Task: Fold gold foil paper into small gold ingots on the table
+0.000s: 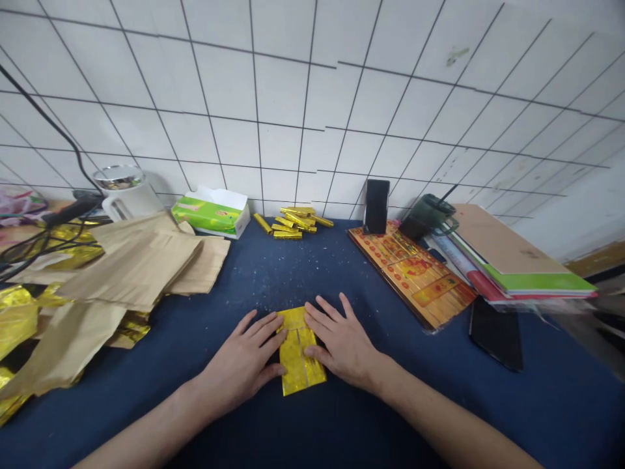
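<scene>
A sheet of gold foil paper [299,358] lies flat on the dark blue table in front of me, with crease or seam lines across it. My left hand [251,352] rests along its left edge, fingers spread and fingertips touching the paper. On the opposite edge lies my right hand [342,342], also with its fingers spread and touching the sheet. Neither hand grips anything. Farther back, near the wall, is a small pile of rolled gold paper tubes [295,223].
Brown paper sheets [139,264] and gold foil [17,316] cover the left side, near a white mug [129,195] and a tissue pack [212,213]. On the right are a phone [376,207], an orange printed packet [415,273], a dark mug [427,218], stacked folders [517,260] and a black tablet-like object [497,335].
</scene>
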Available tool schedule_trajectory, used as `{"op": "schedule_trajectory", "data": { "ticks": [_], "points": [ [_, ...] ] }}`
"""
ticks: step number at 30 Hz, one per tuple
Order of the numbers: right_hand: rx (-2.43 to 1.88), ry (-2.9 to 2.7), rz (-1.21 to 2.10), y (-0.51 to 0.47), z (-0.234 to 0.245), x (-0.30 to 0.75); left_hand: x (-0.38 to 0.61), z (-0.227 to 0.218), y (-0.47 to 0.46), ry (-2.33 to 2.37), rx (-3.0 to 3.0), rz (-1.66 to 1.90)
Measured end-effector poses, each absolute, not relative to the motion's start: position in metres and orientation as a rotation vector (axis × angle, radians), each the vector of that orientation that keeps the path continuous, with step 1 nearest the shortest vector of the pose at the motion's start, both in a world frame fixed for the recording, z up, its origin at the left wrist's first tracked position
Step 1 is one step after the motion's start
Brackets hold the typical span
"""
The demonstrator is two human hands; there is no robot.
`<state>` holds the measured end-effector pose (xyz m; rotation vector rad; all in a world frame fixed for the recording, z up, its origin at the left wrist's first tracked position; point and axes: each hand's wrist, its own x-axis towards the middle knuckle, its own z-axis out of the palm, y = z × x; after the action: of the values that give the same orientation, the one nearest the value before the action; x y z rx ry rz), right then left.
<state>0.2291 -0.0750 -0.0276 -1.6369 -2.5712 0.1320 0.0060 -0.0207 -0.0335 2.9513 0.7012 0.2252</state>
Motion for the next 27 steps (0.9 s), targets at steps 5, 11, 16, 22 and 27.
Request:
{"op": "schedule_trajectory", "data": {
  "ticks": [5, 11, 16, 22, 27],
  "points": [
    [-1.638, -2.569, 0.108, -0.0748, -0.0286, 0.2295, 0.0050, -0.0355, -0.0202, 0.690, 2.944, 0.216],
    [-1.629, -2.570, 0.097, -0.0747, -0.0283, 0.2296, 0.0050, -0.0357, -0.0199, 0.701, 2.935, 0.209],
    [-1.632, -2.574, 0.127, -0.0740, -0.0273, 0.2294, 0.0073, -0.0321, -0.0199, 0.710, 2.945, 0.172],
    [-1.657, -2.578, 0.174, -0.0743, -0.0261, 0.2286, 0.0062, -0.0337, -0.0202, 0.710, 2.946, 0.148],
    [-1.655, -2.572, 0.174, -0.0742, -0.0282, 0.2295, 0.0055, -0.0349, -0.0199, 0.711, 2.929, 0.183]
  ]
}}
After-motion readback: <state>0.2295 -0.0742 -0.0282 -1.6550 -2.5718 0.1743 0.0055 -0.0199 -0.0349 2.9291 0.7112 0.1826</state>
